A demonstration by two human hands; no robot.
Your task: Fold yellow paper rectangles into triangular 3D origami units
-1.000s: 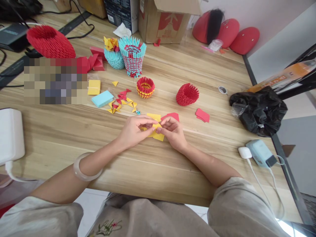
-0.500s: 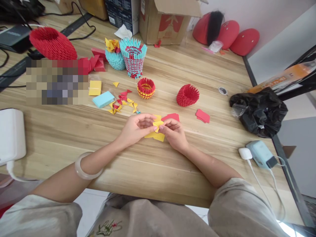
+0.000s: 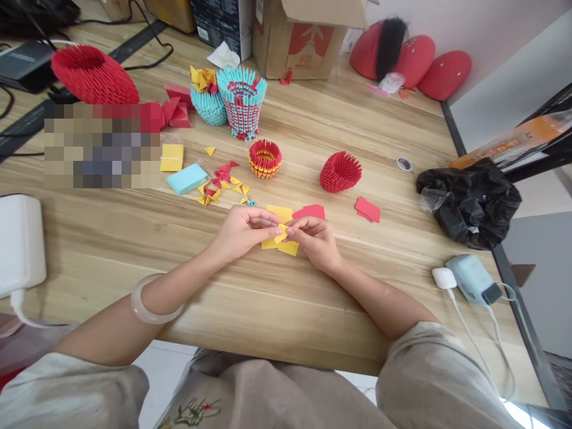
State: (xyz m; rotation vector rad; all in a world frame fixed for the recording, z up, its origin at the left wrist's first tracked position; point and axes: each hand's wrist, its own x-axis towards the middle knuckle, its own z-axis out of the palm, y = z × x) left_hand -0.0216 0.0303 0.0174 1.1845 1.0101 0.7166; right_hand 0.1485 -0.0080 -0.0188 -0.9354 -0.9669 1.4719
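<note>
Between my left hand (image 3: 243, 232) and my right hand (image 3: 316, 241) is a small folded piece of yellow paper (image 3: 282, 233), pinched by the thumbs and fingers of both. Under it, flat on the table, lie yellow paper slips (image 3: 289, 247), partly covered by my fingers. Red paper slips (image 3: 311, 211) lie just beyond my right hand. Ahead of my left hand are several folded yellow and red paper triangles (image 3: 223, 177). A small red and yellow paper bowl (image 3: 265, 159) stands farther off.
A stack of light blue paper (image 3: 187, 178) and a yellow stack (image 3: 172, 157) lie left. Farther back stand a blue and red paper vase (image 3: 243, 107) and a cardboard box (image 3: 308, 47). Right are a red paper bowl (image 3: 340, 171), tape roll (image 3: 404, 164) and black plastic bag (image 3: 469, 202).
The yellow paper between my fingers has been folded smaller and turned. My left hand has closed in slightly. The things on the table stay where they were.
</note>
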